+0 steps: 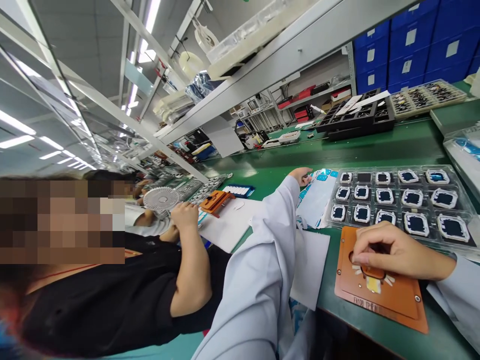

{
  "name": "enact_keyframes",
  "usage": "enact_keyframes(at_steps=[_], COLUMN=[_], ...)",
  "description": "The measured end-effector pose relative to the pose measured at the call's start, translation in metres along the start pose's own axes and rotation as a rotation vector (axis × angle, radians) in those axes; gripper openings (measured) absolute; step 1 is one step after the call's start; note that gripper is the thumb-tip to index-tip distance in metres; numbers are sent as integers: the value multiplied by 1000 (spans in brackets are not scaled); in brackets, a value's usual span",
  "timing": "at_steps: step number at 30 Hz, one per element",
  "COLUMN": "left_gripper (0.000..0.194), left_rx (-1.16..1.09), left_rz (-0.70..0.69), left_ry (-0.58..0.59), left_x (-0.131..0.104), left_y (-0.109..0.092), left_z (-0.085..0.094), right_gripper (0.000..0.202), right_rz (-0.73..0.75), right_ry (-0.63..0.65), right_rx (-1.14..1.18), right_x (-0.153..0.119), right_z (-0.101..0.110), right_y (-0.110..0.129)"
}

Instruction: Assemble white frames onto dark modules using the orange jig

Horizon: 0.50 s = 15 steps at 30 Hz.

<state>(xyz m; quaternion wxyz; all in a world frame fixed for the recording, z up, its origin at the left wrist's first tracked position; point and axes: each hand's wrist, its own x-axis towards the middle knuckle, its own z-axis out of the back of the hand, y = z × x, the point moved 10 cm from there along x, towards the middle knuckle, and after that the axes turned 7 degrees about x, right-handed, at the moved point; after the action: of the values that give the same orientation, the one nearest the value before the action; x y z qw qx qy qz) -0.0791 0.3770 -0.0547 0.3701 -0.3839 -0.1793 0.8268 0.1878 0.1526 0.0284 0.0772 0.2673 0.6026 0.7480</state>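
Orange and rigid-looking, a plate (pixel 401 298) at lower right should sit firm, best steadied by its edges; the right hand (pixel 393 250) curls over its middle, thumb and forefinger nearly together, any grip hidden. Just beyond, a clear compartmented tray (pixel 465 204) holds pale-framed dark squares (pixel 412 197), probably light and scratch-prone, best taken by their frames. Right of centre, the left hand (pixel 299 176), fingers bent, meets a thin, likely floppy blue-patterned sheet (pixel 315 205); whether it pinches, I cannot tell. Upper right, a divided tray (pixel 431 111) holds small parts (pixel 438 92).
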Motion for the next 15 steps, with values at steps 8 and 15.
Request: enact_keyframes(at_steps=[8,15], left_gripper=[27,23], left_rx=[163,327], left_rz=[-102,-121], left_ry=[91,138], left_x=[-13,-28], left_y=[-25,-24], left_z=[-25,-29], right_gripper=[30,35], right_rz=[1,-32], right_ry=[-2,-31], right_rx=[9,-43], right_x=[1,0], right_z=[0,2], right_y=[3,-1])
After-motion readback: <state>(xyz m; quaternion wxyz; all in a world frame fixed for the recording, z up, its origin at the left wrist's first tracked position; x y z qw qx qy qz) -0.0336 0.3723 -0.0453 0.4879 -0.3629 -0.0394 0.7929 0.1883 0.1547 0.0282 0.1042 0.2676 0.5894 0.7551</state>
